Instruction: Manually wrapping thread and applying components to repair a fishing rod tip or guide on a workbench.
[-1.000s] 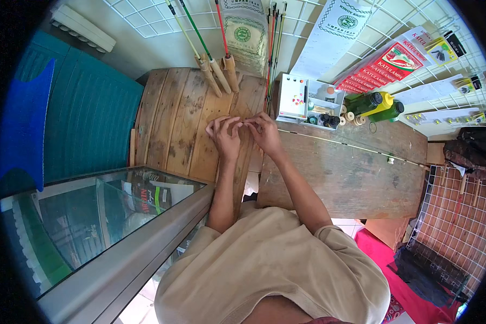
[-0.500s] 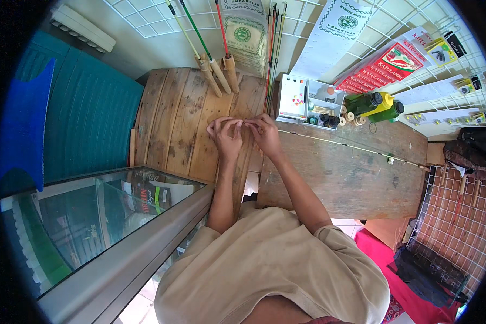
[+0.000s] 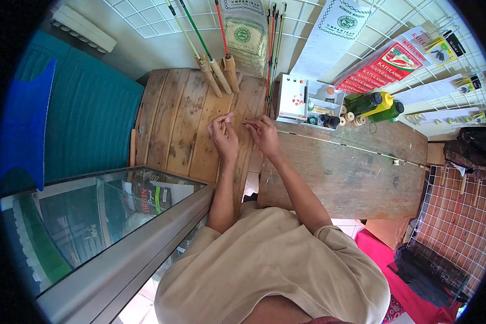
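Note:
A thin pale fishing rod blank (image 3: 335,142) runs from my right hand across the darker tabletop to the far right. My right hand (image 3: 264,135) is closed on its left end, and a dark tip sticks out between thumb and forefinger. To the left, a short gap away, my left hand (image 3: 224,137) is held over the wooden planks with its thumb and fingers pinched together. Whatever may be in that pinch is too small to make out. A small whitish spool-like piece (image 3: 396,162) sits at the rod blank, near its right end.
Cork-handled rods (image 3: 216,75) stand behind my hands. A white box (image 3: 292,100) of beads and small bottles, wooden spools (image 3: 349,116) and green bottles (image 3: 386,110) line the back. A glass display case (image 3: 119,216) borders the left. Packets hang on a white wire grid (image 3: 410,16).
My left hand has drawn away from my right, leaving a gap between their fingertips. The right hand has hardly moved, while the small whitish piece has shifted slightly along the rod blank.

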Demonstrator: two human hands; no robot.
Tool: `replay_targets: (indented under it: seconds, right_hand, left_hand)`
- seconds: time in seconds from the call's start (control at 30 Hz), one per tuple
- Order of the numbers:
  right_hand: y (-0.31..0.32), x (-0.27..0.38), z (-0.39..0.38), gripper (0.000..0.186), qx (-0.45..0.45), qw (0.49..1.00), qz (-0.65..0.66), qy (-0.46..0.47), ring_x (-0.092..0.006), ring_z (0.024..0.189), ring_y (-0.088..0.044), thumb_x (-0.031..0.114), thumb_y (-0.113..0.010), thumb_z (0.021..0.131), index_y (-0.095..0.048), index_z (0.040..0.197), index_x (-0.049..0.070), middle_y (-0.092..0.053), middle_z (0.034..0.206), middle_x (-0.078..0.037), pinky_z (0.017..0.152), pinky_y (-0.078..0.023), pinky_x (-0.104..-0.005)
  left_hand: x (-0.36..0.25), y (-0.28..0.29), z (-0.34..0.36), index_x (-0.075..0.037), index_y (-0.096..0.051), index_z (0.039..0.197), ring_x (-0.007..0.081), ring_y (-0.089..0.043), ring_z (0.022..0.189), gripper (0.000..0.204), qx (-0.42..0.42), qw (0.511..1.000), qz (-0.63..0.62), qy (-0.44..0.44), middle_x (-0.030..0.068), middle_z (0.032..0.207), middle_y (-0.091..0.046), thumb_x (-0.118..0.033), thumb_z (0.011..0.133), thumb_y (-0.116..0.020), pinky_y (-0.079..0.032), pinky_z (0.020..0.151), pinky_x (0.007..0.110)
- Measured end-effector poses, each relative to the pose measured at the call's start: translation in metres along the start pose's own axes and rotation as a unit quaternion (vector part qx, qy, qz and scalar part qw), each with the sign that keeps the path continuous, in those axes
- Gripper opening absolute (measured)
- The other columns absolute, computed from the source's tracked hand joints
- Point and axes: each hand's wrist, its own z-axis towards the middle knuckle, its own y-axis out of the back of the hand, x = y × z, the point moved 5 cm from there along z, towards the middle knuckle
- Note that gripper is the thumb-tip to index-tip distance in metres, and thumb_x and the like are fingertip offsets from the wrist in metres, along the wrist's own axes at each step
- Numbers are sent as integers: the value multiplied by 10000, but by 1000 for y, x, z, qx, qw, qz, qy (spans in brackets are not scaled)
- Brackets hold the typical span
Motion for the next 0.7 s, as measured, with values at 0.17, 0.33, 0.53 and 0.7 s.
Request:
replay_targets:
  seconds: [0.17, 0.33, 0.53, 0.7]
  right_hand:
    - [-2, -1, 0, 192, -17, 997, -65, 44, -247, 769, -517, 37, -702, 762, -714, 950, 73, -563, 808, -86, 708, -446, -347]
    - [-2, -3, -2, 161, -10, 998, -53, 38, -278, 852, -498, 46, -708, 747, -704, 908, 53, -573, 833, -100, 778, -426, -366]
    - [-2, -3, -4, 170, -4, 998, -58, 27, -299, 925, -473, 59, -712, 742, -702, 911, 58, -570, 865, -104, 833, -415, -379]
    - [-1, -3, -4, 207, 6, 998, -67, 16, -293, 937, -466, 84, -719, 739, -705, 945, 83, -560, 876, -94, 857, -405, -384]
  left_hand:
    - [5, -5, 1, 8, -487, 1013, 215, -628, 854, 115, 21, 983, -177, 40, 170, 943, -646, -99, 981, -460, -468, 782, 311]
    - [11, -6, 2, -14, -520, 1006, 185, -617, 793, 117, 45, 990, -123, 58, 109, 871, -622, -120, 979, -480, -456, 757, 294]
    - [3, -8, 1, -42, -575, 1027, 176, -596, 778, 128, 70, 991, -109, 43, 74, 861, -593, -139, 950, -546, -437, 705, 307]
    - [1, -2, 2, -39, -594, 1005, 183, -567, 794, 121, 31, 996, -73, 32, 71, 864, -588, -133, 933, -570, -434, 731, 313]
